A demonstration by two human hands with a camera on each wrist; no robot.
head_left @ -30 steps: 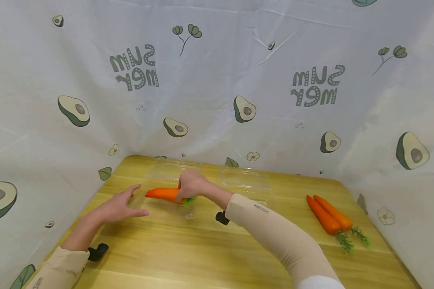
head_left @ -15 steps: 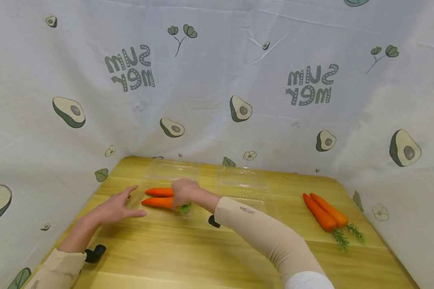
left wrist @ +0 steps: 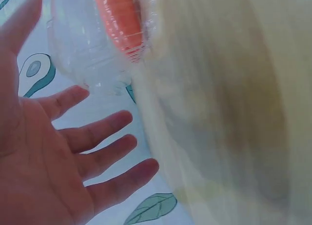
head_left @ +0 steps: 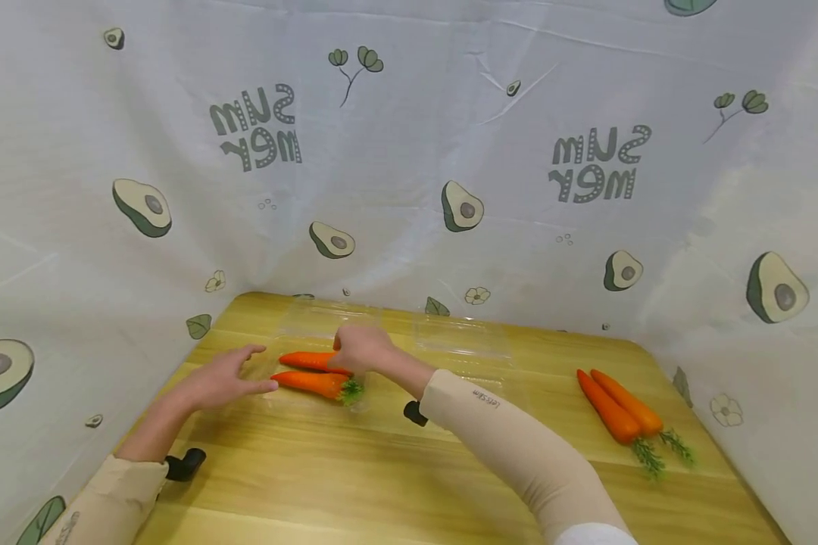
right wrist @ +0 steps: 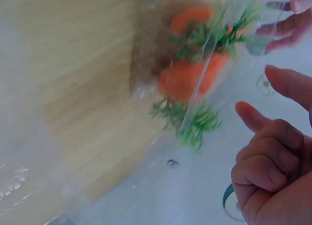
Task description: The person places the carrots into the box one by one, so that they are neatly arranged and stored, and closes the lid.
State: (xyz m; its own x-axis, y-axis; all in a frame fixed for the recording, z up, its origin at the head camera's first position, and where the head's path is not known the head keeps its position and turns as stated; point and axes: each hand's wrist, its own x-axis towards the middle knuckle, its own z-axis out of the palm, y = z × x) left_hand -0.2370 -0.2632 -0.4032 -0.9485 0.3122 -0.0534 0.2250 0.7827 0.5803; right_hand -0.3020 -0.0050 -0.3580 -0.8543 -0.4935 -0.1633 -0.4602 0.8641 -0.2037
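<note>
Two orange carrots with leafy green tops lie side by side in a clear plastic box [left wrist: 78, 49], left of the middle of the table. The nearer carrot [head_left: 310, 384] shows whole in the head view, while my right hand [head_left: 363, 348] covers the top end of the farther carrot [head_left: 304, 360]. In the right wrist view, that hand's thumb and forefinger stand apart with nothing between them, and the other fingers are curled. My left hand [head_left: 218, 382] has its fingers spread beside the box's left end, near the carrot tips, and holds nothing.
The box's clear lid [head_left: 327, 316] leans open at the back. To its right stands a second clear plastic box [head_left: 463, 337], lid up. Two more carrots [head_left: 616, 405] lie on the right of the wooden table [head_left: 354, 484]. A printed curtain [head_left: 395, 151] hangs behind.
The carrot in the right hand has gone down beside the other one and been let go. The right hand has since shifted slightly back, uncovering its green top. The left hand stays about the same.
</note>
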